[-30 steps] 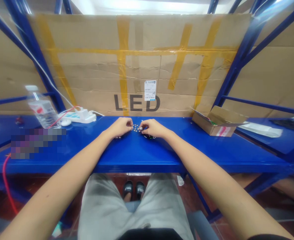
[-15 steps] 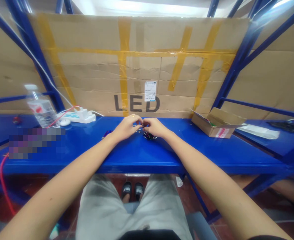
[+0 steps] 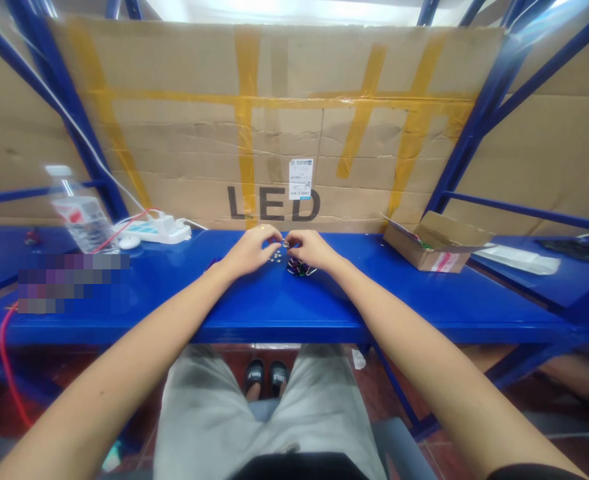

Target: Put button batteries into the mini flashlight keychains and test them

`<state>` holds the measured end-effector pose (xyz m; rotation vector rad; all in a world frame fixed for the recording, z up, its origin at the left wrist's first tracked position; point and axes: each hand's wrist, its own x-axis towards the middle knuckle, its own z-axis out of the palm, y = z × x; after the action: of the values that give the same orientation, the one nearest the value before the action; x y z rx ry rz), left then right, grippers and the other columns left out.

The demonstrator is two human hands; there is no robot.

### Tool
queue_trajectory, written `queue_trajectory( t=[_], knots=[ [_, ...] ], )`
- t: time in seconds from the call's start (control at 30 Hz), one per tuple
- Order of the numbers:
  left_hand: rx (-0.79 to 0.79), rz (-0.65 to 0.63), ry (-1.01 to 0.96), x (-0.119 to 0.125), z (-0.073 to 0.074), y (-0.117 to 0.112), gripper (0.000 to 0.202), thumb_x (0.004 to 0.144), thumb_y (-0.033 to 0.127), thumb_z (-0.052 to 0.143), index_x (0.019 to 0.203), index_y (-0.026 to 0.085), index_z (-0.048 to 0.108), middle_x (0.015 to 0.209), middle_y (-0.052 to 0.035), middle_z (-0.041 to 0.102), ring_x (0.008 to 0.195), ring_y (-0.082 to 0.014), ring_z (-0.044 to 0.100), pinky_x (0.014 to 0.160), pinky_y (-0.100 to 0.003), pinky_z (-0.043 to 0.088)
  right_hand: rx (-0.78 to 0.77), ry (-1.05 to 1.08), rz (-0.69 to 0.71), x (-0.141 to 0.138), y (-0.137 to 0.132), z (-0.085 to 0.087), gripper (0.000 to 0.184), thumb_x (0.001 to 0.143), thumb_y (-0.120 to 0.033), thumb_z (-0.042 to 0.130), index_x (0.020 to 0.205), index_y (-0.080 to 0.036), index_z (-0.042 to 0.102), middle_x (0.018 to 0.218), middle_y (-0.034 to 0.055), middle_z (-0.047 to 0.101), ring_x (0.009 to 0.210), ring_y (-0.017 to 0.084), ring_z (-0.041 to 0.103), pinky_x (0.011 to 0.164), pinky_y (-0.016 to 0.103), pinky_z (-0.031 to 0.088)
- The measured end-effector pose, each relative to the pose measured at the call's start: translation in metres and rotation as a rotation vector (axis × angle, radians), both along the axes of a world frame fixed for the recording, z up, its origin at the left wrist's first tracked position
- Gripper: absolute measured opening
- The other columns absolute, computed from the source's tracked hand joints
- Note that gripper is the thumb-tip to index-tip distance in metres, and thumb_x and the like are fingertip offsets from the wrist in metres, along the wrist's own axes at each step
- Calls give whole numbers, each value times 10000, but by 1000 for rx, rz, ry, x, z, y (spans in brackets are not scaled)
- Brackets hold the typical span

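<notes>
L hand (image 3: 255, 250): fingers narrow, can't tell if gripping
R hand (image 3: 310, 249): fingers pinching sm. shiny pc. (image 3: 285, 244)
Metal bits (image 3: 277, 254): may scatter if L hand bumps 'em

From my feed I take this for a makeshift workshop — a blue bench (image 3: 279, 307) between metal posts (image 3: 467, 140), taped cardboard (image 3: 194, 147) walling the back, a power strip (image 3: 159, 231), an open box (image 3: 429, 259) — and small bits (image 3: 277, 257) scattered on top.
</notes>
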<state>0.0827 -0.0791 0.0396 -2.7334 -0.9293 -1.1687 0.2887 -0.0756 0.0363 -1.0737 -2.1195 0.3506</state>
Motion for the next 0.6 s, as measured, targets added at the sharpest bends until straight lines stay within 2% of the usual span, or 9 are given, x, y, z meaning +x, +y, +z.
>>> queue_trajectory(
  t=[0.1, 0.3, 0.47, 0.6],
  knots=[
    [28, 17, 58, -2, -3, 3, 138, 898, 152, 545, 956, 187, 664, 961, -52, 705, 945, -204, 630, 900, -364, 487, 13, 7, -40, 2, 2, 1, 185, 727, -27, 633, 843, -154, 703, 843, 30, 723, 809, 159, 636, 768, 272, 458],
    [69, -20, 95, 2, -3, -2, 272, 894, 136, 514, 1125, 198, 643, 1086, -73, 672, 1026, -215, 619, 948, -384, 485, 8, -20, -74, 4, 3, 0, 173, 724, -35, 633, 830, -153, 701, 817, 28, 713, 784, 160, 624, 733, 270, 452],
    [73, -11, 168, 5, -4, -4, 261, 901, 155, 501, 1107, 214, 650, 1100, -72, 644, 1073, -232, 600, 980, -406, 478, 16, -2, -30, 3, 2, 0, 193, 723, -43, 614, 845, -159, 708, 847, 30, 724, 823, 167, 634, 764, 279, 463],
    [30, -14, 116, 5, -5, -3, 250, 891, 146, 499, 1102, 193, 625, 1102, -81, 653, 1053, -229, 608, 964, -397, 484, 3, 23, -18, 3, 4, -1, 163, 719, -57, 634, 833, -156, 695, 839, 31, 720, 822, 171, 638, 773, 285, 470]
  ],
)
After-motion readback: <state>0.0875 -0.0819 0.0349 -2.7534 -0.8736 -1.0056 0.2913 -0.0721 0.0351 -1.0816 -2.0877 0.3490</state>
